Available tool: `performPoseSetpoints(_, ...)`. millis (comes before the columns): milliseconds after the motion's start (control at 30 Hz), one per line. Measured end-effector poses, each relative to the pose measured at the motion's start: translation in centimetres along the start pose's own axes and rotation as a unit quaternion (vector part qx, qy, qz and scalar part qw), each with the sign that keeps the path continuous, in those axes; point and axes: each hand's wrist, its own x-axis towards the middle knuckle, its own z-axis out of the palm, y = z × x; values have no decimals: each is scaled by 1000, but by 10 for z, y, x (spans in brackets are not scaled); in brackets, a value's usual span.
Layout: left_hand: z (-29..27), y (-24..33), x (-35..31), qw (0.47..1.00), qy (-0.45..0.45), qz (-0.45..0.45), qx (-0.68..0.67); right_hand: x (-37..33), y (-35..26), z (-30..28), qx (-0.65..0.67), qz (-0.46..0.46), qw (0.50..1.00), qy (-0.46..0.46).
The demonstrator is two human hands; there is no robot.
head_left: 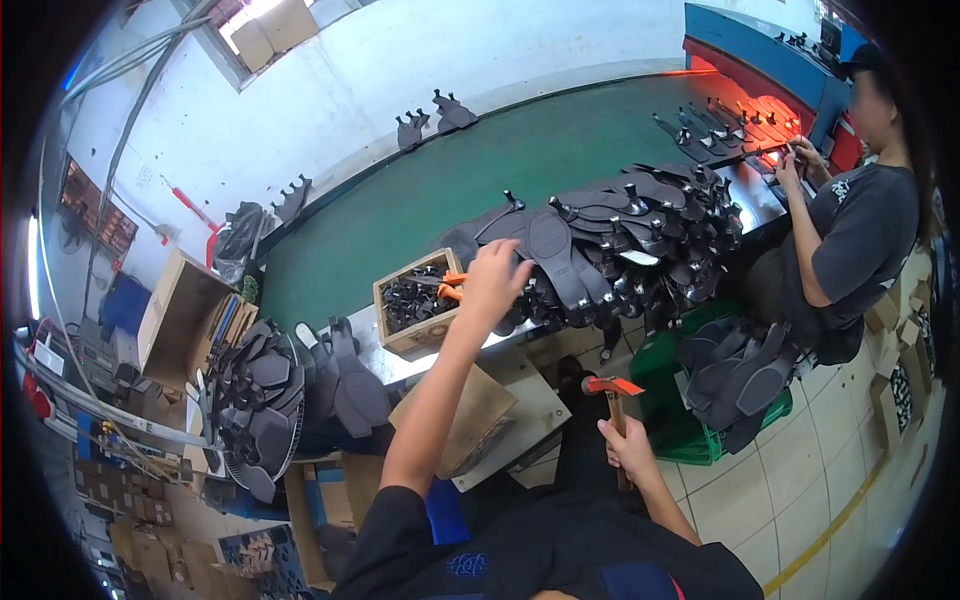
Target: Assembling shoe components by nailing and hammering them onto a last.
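Observation:
My left hand (490, 285) is raised over the near edge of the bench, its fingers apart and nothing visible in them. It is beside a wooden box (418, 345) of small black parts. An orange-handled tool (452, 286) lies at the box's right end, close to this hand. To the hand's right spreads a heap of dark grey shoe soles (560, 250), several with short black heel-like pegs. Lower down, my right hand (628, 450) is closed around the wooden handle of a hammer (612, 386), whose head is orange.
A green work surface (400, 215) runs along the white wall. Right, a co-worker (850, 220) handles something near a red-glowing heater (760, 95). More soles fill a green basket (665, 400) and a round rack (262, 400). A board-topped stand (520, 405) is before me.

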Motion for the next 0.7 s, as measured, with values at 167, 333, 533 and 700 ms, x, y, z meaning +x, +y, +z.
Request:
performPoseSetpoints(167,32,52,23,975,-147,136,-95,-8,0,3,-15,-20,999,22)
performPoseSetpoints(333,29,90,-23,993,-109,40,-22,-15,-5,-1,-40,-24,998,53)
performPoseSetpoints(533,25,85,-45,997,34,14,63,-6,-2,-5,-31,-39,991,121)
performPoseSetpoints(700,-127,66,-55,914,284,140,254,-2,6,-5,-105,-106,984,100)
